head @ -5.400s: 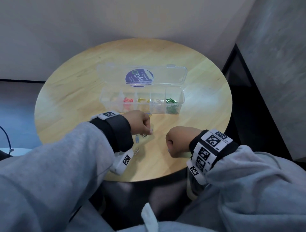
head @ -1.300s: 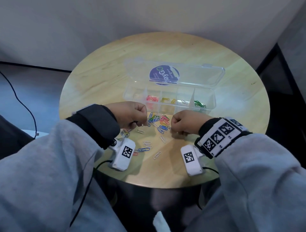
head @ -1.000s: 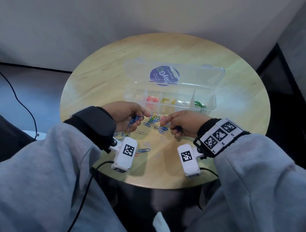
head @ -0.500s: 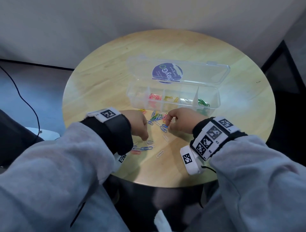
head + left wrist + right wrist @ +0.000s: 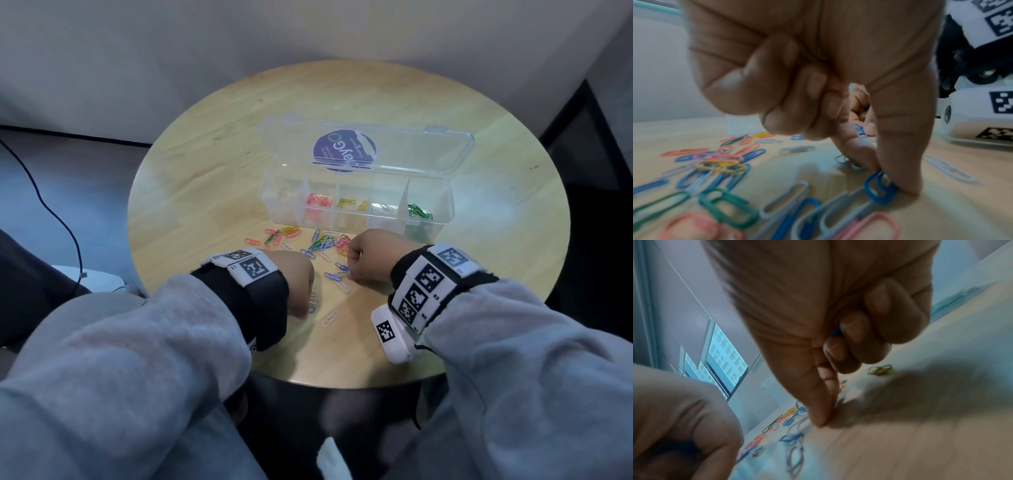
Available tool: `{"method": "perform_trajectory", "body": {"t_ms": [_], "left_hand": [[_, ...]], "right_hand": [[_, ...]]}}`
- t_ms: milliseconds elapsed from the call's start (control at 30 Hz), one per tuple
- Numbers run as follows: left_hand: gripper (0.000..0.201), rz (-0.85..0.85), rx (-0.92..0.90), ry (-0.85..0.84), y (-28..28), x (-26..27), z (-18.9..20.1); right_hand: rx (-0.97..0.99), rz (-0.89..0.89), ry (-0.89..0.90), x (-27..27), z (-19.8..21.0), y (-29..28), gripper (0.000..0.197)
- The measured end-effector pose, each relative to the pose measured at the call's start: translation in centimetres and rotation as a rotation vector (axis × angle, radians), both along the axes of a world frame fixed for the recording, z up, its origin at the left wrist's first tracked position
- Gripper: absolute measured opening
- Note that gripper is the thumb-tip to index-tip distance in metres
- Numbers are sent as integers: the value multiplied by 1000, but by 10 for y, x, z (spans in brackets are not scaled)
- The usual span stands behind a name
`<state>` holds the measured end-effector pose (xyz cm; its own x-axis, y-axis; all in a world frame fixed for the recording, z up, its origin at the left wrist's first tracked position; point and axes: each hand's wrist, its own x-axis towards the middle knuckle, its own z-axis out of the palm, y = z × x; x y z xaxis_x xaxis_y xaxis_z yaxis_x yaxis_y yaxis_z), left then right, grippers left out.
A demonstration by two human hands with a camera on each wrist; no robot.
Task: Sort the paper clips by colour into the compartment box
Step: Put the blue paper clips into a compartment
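Note:
The clear compartment box (image 5: 442, 197) stands open on the round table, with pink, yellow, white and green paper clips (image 5: 418, 212) in separate compartments. Loose mixed clips (image 5: 322, 243) lie in front of it. My left hand (image 5: 306, 303) is palm down near the table's front. In the left wrist view its thumb and forefinger (image 5: 884, 177) pinch a blue clip (image 5: 877, 189) on the wood. My right hand (image 5: 351, 270) is curled beside more blue clips (image 5: 334, 275). The right wrist view shows a blue clip (image 5: 835, 333) tucked under its curled fingers, thumb and forefinger (image 5: 824, 419) touching the table.
The box's lid (image 5: 394, 147) lies back flat behind it, bearing a round purple label. A single white clip (image 5: 329, 318) lies between my wrists. A black cable (image 5: 58, 219) runs over the floor on the left. Bare wood spreads to the left of and behind the box.
Both hands turned palm down. The left hand came back toward me onto the nearer clips. The right hand slid from the pile to the blue clips beside it.

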<state>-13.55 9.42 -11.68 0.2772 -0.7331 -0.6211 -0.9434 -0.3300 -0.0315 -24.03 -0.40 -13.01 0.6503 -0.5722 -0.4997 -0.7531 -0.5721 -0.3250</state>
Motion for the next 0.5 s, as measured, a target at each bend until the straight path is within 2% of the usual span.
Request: {"method": "perform_trajectory", "body": {"t_ms": [100,167,267,333,400,500], "left_hand": [[8,40,12,43,1,3,-1],[10,98,-3,118,2,9,1],[14,197,-31,259,0,22,5],[22,315,-58,452,-2,31,9],[28,502,-142,710,-2,38,12],[36,717,-292,968,-3,48,16]], "right_hand": [[19,-14,-17,-3,2,-1,11],[54,-54,-59,-7,5,-5,15],[302,-173,-189,-12,7,-13,20],[556,-292,-325,-14,6,-14,24],[770,-378,-456,-13,5,-13,29],[978,-428,-590,-13,5,-11,31]]}}
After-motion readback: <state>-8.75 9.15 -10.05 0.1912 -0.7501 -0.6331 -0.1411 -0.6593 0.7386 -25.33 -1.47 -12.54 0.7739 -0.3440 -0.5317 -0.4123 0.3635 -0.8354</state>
